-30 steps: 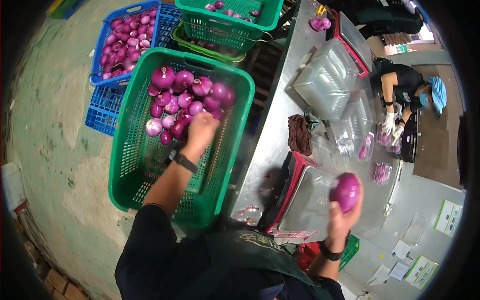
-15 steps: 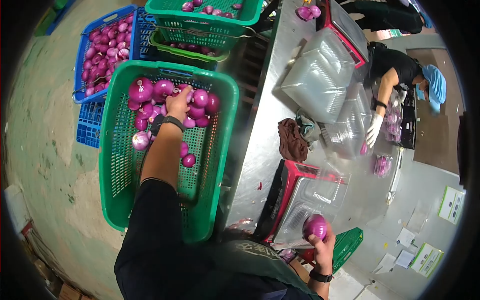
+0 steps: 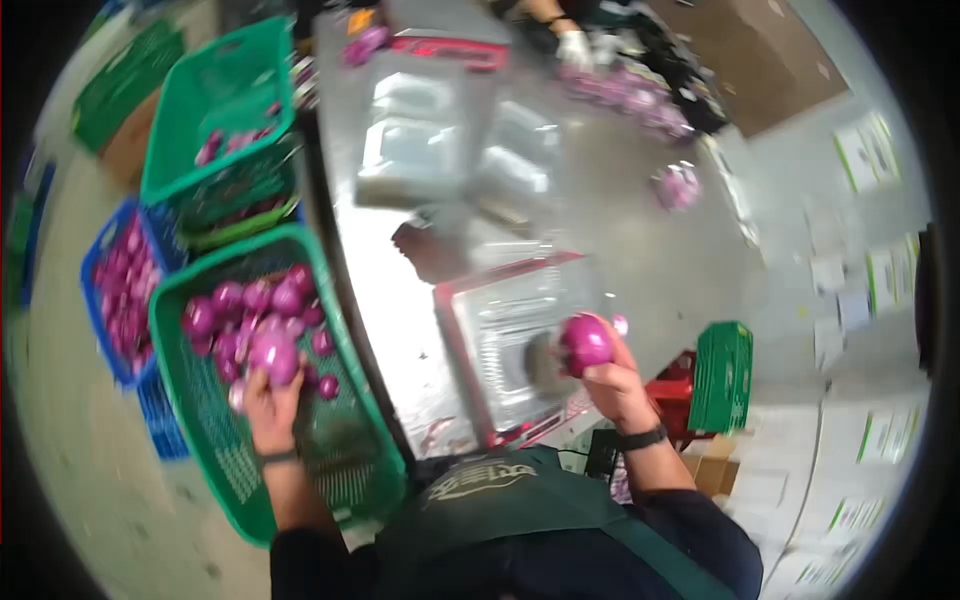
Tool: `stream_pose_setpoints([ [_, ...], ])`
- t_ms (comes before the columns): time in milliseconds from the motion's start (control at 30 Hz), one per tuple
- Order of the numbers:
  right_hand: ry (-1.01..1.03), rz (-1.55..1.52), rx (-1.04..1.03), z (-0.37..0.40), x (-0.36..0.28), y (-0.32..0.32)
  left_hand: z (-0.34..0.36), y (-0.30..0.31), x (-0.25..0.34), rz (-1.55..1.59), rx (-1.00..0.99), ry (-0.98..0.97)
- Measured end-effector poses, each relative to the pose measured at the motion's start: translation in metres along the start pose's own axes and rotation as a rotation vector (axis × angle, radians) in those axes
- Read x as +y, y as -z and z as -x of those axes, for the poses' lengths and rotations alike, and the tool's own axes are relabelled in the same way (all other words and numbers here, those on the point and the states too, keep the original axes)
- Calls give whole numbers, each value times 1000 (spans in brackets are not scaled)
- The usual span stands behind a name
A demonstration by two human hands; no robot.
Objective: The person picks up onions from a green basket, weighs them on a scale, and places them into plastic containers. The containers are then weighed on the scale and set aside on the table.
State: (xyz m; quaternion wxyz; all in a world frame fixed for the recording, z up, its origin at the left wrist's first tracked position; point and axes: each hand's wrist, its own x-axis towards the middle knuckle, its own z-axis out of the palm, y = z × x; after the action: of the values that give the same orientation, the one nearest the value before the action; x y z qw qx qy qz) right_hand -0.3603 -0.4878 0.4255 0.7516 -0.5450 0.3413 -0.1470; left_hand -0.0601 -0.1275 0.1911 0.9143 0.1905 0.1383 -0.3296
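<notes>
My left hand (image 3: 270, 410) is closed around a large red onion (image 3: 275, 352), raised over the green crate (image 3: 375, 440). More red onions (image 3: 228, 297) lie in the far half of that crate. Over the steel table, my right hand (image 3: 617, 385) grips another red onion (image 3: 587, 343). Below and beside it is an open clear plastic clamshell box (image 3: 510, 335) on a red-edged scale (image 3: 465, 365). The onion and fingers hide part of the box, and motion blurs the view.
Stacks of clear clamshell boxes (image 3: 412, 150) and a brown cloth (image 3: 430, 245) lie on the steel table (image 3: 375, 310). A co-worker's gloved hand (image 3: 573, 50) is near packed onions (image 3: 640, 100). A blue crate (image 3: 105, 345) and another green crate (image 3: 220, 85) hold onions.
My left hand has lifted an onion from the pile in the crate. My right hand still holds its onion, now beside the clamshell box. The whole view has turned and shifted.
</notes>
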Motion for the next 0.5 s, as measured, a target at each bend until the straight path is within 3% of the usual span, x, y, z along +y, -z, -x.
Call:
stream_pose_setpoints([
  [33,32,-18,-49,0,0,8,15,-24,-4,-105,-182,31],
  [67,40,-42,-61,4,-11,4,31,-61,-22,-141,-71,-48],
  [133,61,-77,-93,6,-14,17,50,-96,-37,-232,-248,60],
  [300,104,-178,-133,6,-16,44,104,-199,-116,-501,-364,133],
  [433,174,-46,-129,2,-7,59,123,-235,-177,-951,-320,23],
  [500,287,239,-166,5,-10,61,136,-258,-210,-1148,-322,-190],
])
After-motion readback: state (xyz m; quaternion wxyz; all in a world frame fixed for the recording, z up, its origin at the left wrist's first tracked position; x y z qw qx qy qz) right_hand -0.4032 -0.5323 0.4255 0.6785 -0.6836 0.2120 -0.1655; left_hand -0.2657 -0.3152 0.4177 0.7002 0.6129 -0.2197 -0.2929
